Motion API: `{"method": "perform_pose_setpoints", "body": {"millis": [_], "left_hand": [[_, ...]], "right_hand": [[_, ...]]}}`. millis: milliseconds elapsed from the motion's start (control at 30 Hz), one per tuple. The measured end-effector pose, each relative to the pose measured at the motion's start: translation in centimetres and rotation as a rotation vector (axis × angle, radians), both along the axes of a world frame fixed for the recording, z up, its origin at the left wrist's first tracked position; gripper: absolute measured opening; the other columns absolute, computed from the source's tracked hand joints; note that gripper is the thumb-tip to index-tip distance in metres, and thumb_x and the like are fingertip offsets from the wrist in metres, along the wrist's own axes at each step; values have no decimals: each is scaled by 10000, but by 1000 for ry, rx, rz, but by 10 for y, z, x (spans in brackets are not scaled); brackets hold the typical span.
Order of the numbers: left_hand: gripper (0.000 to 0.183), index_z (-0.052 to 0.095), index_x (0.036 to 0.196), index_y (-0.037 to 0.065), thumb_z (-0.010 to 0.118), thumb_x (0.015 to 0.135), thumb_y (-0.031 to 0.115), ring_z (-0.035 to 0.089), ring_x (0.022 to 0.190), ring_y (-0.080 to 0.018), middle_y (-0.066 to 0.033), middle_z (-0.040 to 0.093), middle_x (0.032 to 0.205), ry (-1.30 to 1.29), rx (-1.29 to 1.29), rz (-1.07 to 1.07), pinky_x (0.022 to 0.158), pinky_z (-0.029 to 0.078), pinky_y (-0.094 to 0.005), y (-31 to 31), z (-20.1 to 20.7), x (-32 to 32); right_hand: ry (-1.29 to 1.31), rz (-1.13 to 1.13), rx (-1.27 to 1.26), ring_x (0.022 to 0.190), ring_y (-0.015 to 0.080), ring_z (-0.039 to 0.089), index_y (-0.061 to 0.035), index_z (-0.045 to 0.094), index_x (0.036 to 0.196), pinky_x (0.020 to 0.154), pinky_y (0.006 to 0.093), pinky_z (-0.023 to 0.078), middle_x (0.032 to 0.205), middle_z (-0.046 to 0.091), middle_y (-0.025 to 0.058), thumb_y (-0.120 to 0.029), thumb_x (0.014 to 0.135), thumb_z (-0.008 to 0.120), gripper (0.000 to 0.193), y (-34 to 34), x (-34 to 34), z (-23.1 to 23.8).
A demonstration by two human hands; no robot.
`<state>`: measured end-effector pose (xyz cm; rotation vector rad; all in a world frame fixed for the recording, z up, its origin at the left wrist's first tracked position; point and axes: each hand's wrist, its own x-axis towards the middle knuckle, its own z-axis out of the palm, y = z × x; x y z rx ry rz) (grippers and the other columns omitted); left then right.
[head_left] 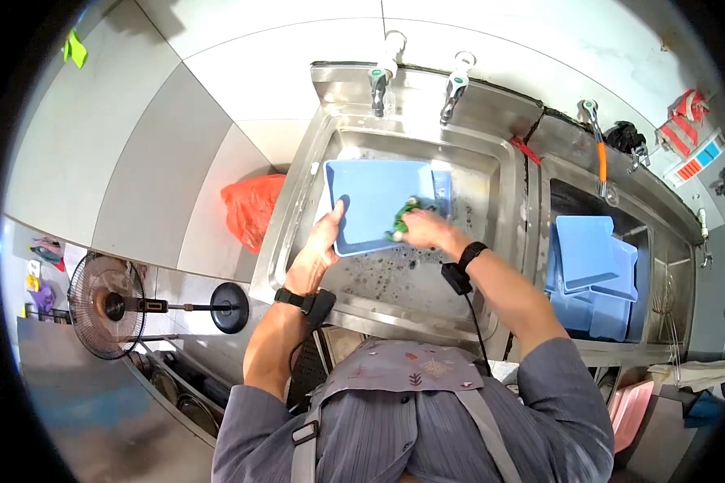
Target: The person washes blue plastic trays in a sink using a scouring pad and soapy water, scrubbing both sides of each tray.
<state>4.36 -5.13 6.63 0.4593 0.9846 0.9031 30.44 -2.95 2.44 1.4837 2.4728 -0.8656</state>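
A shallow rectangular blue tray is held tilted over the left sink basin. My left hand grips its left edge, thumb on the inside face. My right hand is closed around a crumpled green and white scrubbing cloth, pressed against the tray's lower right part. Another blue tray shows partly behind the first, at its right side. Foamy water and dark spots cover the bottom of the steel basin. Most of the cloth is hidden under my right fingers.
Several blue trays lie stacked in the right basin, near a wire whisk. Two taps stand behind the left basin; an orange-sleeved tap hangs over the right. To the left are a red plastic bag and a fan.
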Motion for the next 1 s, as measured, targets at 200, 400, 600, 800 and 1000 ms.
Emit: {"method": "perform_pose_setpoints", "body": {"millis": [200, 400, 600, 800, 1000], "left_hand": [[467, 515, 1415, -20, 654, 1031, 206, 694, 1110, -265, -156, 658, 1298, 62, 56, -17, 950, 608, -416, -16, -4, -9], [374, 596, 1311, -2, 719, 973, 103, 721, 1043, -260, -135, 712, 1177, 91, 74, -82, 910, 626, -438, -13, -8, -11], [369, 610, 1311, 39, 723, 994, 188, 705, 1051, -216, -78, 716, 1185, 63, 103, 72, 912, 610, -423, -17, -25, -29], [246, 647, 1271, 63, 640, 1046, 162, 705, 1008, -191, -70, 726, 1153, -46, 227, 113, 867, 606, -377, -4, -25, -23], [161, 698, 1147, 55, 685, 1014, 146, 665, 846, -144, -33, 729, 1014, 146, 271, 194, 748, 562, -330, 8, -16, -4]], "right_hand": [[42, -405, 331, 1075, 505, 680, 98, 549, 1239, 936, 550, 571, 1287, 599, 367, -70, 930, 538, 352, 36, 9, 1], [372, -590, 616, 995, 466, 652, 10, 548, 1197, 844, 527, 563, 1147, 613, 284, -133, 882, 654, 362, 76, -17, -11], [687, -415, 461, 1019, 476, 621, 29, 558, 1159, 862, 540, 516, 1105, 611, 280, -54, 836, 701, 363, 7, -103, 18], [718, -156, 395, 998, 455, 647, 12, 537, 1130, 873, 534, 524, 1068, 625, 247, -67, 869, 654, 297, -39, -99, 15], [103, 328, -151, 741, 378, 633, 14, 672, 1012, 696, 523, 527, 919, 695, 227, -39, 845, 604, 189, -51, -35, -49]]}}
